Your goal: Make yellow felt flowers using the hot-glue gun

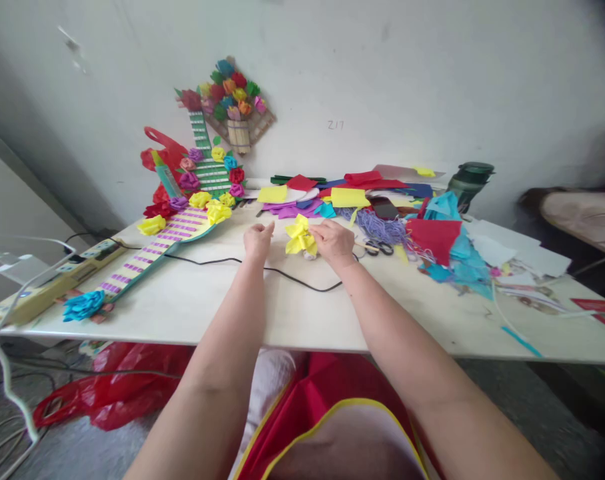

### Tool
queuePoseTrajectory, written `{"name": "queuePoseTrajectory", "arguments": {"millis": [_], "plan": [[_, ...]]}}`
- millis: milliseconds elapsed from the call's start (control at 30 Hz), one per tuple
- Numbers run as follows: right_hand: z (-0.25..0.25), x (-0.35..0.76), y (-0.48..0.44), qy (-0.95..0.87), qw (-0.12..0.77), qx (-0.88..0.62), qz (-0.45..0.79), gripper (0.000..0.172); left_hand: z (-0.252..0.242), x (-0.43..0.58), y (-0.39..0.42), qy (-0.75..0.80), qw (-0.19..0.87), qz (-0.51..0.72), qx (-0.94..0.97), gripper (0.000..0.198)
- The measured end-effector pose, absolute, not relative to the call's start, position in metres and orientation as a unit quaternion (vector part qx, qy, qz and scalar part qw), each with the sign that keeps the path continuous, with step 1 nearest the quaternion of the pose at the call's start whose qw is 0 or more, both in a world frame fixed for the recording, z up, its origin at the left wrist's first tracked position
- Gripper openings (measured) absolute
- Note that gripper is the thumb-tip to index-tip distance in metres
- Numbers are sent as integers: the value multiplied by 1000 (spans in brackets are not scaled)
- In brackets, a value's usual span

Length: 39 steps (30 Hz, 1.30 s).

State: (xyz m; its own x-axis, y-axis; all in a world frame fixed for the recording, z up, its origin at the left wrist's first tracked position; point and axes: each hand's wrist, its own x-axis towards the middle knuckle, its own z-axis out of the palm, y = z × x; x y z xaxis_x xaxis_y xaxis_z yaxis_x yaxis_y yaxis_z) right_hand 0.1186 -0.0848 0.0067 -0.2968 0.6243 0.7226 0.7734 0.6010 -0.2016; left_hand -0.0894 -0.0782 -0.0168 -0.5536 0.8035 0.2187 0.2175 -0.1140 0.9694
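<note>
The left hand (257,240) rests on the table (282,313), fingers loosely curled and holding nothing, just left of the yellow paper flower (301,237); the right hand (333,243) pinches that flower's right side between fingertips; keeping the grip light should spare the petals; scissors (379,248) lie just beyond the right fingers.

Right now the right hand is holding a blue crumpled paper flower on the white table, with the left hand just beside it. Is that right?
Not quite. In the head view the paper flower in the right hand is yellow, not blue. The rest stands: it sits on the white table, with the left hand just beside it.
</note>
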Motion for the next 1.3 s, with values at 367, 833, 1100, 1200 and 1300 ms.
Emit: {"name": "queuePoseTrajectory", "arguments": {"millis": [367, 833, 1100, 1200, 1300], "plan": [[7, 120, -84, -789, 387, -475, -38, 25, 5, -67, -98, 454, 455, 615, 456, 31], [10, 121, -86, -819, 335, -461, -64, 29, 3, -56, -98, 462, 456, 596, 472, 25], [16, 123, -89, -825, 331, -445, -113, 34, 4, -58, -96, 456, 443, 634, 441, 26], [15, 123, -89, -820, 328, -456, -115, 35, 3, -59, -95, 454, 431, 652, 428, 26], [14, 123, -88, -815, 323, -468, -113, 32, 2, -61, -93, 449, 421, 666, 420, 27]]}}
